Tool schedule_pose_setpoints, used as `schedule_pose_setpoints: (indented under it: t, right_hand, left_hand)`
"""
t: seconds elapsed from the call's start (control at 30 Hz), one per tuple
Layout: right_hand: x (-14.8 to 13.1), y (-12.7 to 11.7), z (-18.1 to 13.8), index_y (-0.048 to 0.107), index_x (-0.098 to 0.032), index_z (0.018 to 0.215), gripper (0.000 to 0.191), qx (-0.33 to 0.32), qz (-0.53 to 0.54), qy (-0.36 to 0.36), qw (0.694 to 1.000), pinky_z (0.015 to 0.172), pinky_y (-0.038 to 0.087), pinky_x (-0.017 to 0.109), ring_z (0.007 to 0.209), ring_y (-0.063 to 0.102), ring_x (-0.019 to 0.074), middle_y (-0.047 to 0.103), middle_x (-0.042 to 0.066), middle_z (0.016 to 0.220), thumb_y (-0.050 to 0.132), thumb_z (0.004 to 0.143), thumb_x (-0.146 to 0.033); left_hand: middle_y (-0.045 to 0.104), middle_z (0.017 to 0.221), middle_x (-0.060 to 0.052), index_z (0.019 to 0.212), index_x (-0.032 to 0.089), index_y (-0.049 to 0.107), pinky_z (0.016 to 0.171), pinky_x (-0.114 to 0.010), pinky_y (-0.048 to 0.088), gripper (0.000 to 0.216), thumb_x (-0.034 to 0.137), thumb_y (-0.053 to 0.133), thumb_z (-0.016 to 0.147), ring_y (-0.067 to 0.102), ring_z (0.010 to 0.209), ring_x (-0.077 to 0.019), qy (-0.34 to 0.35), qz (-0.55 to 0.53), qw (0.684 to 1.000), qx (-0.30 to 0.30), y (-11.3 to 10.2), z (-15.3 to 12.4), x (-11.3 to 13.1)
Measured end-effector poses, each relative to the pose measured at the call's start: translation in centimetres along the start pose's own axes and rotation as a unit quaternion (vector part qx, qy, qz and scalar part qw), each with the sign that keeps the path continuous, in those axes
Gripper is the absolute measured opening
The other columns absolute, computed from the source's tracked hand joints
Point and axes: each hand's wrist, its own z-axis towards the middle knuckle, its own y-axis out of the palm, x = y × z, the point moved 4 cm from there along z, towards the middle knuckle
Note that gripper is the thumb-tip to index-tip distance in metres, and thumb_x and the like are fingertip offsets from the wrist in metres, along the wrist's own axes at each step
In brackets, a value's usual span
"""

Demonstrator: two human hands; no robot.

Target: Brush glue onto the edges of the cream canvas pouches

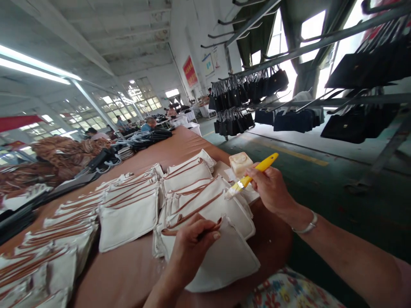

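My right hand (269, 188) grips a paintbrush with a yellow handle (261, 166). Its pale bristles reach the top corner of a white pouch in the front pile. With fingers pinched, my left hand (194, 244) holds the brown-trimmed top edge of the nearest white pouch (224, 261). That pouch leans out over the front of the pile, its lower edge toward me. Behind it lie more white pouches (189, 175) with brown trim, overlapping one another. A cream-coloured block-like tub (240, 162) stands beyond the brush, at the table's right edge.
Rows of stacked white pouches (128, 218) cover the left of the brown table (109, 273). Black straps and bundled brown material (67, 154) lie farther left. Racks of black bags (237, 92) stand to the right across a green floor. People sit at distant tables.
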Motion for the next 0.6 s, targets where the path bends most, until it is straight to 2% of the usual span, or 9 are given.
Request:
schedule_pose_setpoints:
  t: [0.13,0.23,0.33,0.43,0.53,0.6]
  right_hand:
    - [0.5,2.3,-1.3,0.061,-0.014,0.07,0.03,-0.116,0.045,0.096,0.988,0.042,0.025,0.02,0.048,0.038,0.0091,0.047,-0.002,0.054,0.067,0.081,-0.042]
    - [0.7,3.1,-2.1,0.059,-0.015,0.067,0.03,-0.169,0.086,0.169,0.967,0.039,0.017,0.02,0.042,0.029,0.0068,0.042,-0.004,0.05,0.068,0.077,-0.041]
    - [0.6,2.9,-1.8,0.057,-0.015,0.066,0.03,-0.144,0.11,0.181,0.967,0.037,0.011,0.02,0.039,0.022,0.0059,0.038,-0.006,0.048,0.068,0.076,-0.041]
    - [0.6,2.9,-2.1,0.058,-0.016,0.066,0.033,-0.122,0.092,0.167,0.974,0.038,0.016,0.02,0.042,0.028,0.0064,0.04,-0.005,0.049,0.072,0.075,-0.044]
    - [0.9,2.8,-4.1,0.064,-0.016,0.068,0.032,-0.144,0.097,0.217,0.961,0.039,0.018,0.021,0.044,0.035,0.0078,0.046,-0.001,0.055,0.078,0.07,-0.045]
    - [1.4,1.8,-4.9,0.065,-0.017,0.064,0.034,-0.095,0.117,0.244,0.958,0.038,0.014,0.023,0.04,0.032,0.0073,0.04,0.0,0.05,0.078,0.07,-0.047]
  left_hand:
    - [0.057,0.076,-0.001,0.08,0.019,0.07,0.062,-0.023,0.041,0.017,0.035,0.066,0.084,0.055,0.069,-0.0133,0.008,-0.006,1.0,0.017,0.2,-0.9,0.2]
    - [0.058,0.075,-0.001,0.08,0.02,0.071,0.061,-0.023,0.041,0.017,0.035,0.065,0.085,0.054,0.068,-0.0128,-0.004,-0.012,1.0,0.016,0.2,-1.2,0.1]
    - [0.058,0.075,-0.001,0.079,0.02,0.071,0.059,-0.022,0.039,0.019,0.038,0.065,0.084,0.054,0.068,-0.0128,-0.028,-0.018,0.999,0.002,0.2,-1.4,-0.5]
    - [0.057,0.074,-0.001,0.078,0.02,0.072,0.057,-0.022,0.037,0.024,0.041,0.064,0.084,0.052,0.067,-0.0127,-0.061,-0.02,0.998,-0.001,0.0,-1.9,-0.9]
    - [0.06,0.076,-0.001,0.08,0.02,0.075,0.057,-0.023,0.037,0.026,0.044,0.066,0.082,0.053,0.066,-0.0127,-0.094,-0.022,0.995,-0.003,-0.1,-3.3,-0.5]
    - [0.063,0.077,-0.002,0.082,0.021,0.077,0.059,-0.023,0.038,0.028,0.047,0.069,0.078,0.056,0.069,-0.0136,-0.111,-0.003,0.994,-0.01,-0.1,-4.2,-0.4]
